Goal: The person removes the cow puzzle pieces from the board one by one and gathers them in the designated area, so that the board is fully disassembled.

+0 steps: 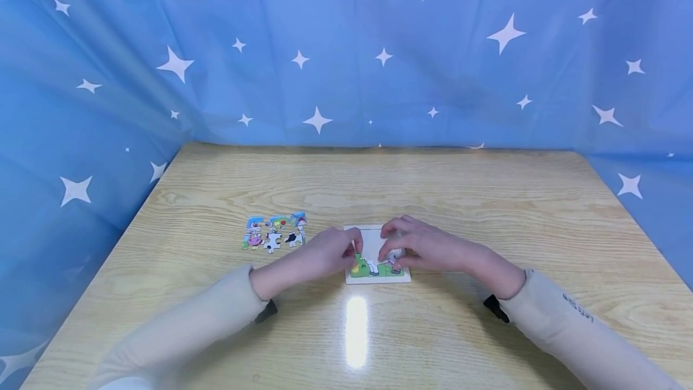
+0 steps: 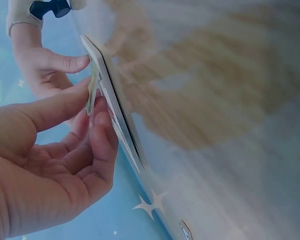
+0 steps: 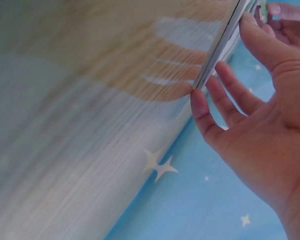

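A white puzzle board (image 1: 379,280) lies on the table with green picture pieces along its near side. My left hand (image 1: 327,251) is over the board's left side. Between its thumb and fingers it pinches a thin green puzzle piece (image 2: 91,95), which stands tilted off the board in the left wrist view. On the board's right side, my right hand (image 1: 422,244) rests with fingers spread and gently bent. In the right wrist view its thumb (image 3: 257,37) lies at the board's face, and the other fingertips are by the board's edge (image 3: 215,50).
Several loose puzzle pieces (image 1: 273,239) with parts of a cow picture lie grouped left of the board. The wooden table (image 1: 460,191) reaches back to a blue curtain (image 1: 346,47) with white stars. A bright light reflection shows on the tabletop in front of the board.
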Demonstrator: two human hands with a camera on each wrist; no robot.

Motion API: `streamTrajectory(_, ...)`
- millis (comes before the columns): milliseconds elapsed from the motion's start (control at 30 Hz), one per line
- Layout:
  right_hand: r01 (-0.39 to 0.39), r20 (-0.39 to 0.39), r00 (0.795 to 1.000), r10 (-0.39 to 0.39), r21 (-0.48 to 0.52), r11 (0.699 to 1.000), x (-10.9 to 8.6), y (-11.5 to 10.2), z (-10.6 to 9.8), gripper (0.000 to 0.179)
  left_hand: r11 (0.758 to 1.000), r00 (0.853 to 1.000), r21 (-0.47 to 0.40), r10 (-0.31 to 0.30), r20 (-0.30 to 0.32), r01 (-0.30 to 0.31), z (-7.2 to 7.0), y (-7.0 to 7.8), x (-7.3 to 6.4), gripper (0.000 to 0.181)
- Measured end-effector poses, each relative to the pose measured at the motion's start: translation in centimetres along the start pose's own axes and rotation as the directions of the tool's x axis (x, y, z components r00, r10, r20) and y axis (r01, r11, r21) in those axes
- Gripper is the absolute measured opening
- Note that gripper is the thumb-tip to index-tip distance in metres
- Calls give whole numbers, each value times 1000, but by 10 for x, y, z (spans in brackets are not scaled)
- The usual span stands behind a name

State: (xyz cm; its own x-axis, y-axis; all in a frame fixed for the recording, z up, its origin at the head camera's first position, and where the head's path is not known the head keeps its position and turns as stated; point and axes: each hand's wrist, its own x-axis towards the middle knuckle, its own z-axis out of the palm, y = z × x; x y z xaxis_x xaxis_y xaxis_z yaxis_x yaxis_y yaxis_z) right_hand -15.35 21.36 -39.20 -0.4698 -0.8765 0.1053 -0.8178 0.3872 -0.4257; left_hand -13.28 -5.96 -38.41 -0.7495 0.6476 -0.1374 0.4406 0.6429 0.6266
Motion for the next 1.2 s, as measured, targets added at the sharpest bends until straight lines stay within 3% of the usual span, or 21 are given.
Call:
streamTrajectory(100,1,1,1000,-1,-5,1000,0,0,0,23,1000,1000,13,17,-2,-17,-1,-2,1,13)
streamTrajectory(133,2,3,1000,-2,-7,1000,0,0,0,23,1000,1000,-4,-1,10,1,-7,8,-2,14)
streamTrajectory(733,-1,3,1000,1,2,1000,0,0,0,22,996,999,-72,-52,9,53,-17,-9,-14,8)
streamTrajectory(1200,-12,2,1000,12,14,1000,-1,-2,-1,21,994,1000,-108,22,10,-21,-26,-25,-31,10)
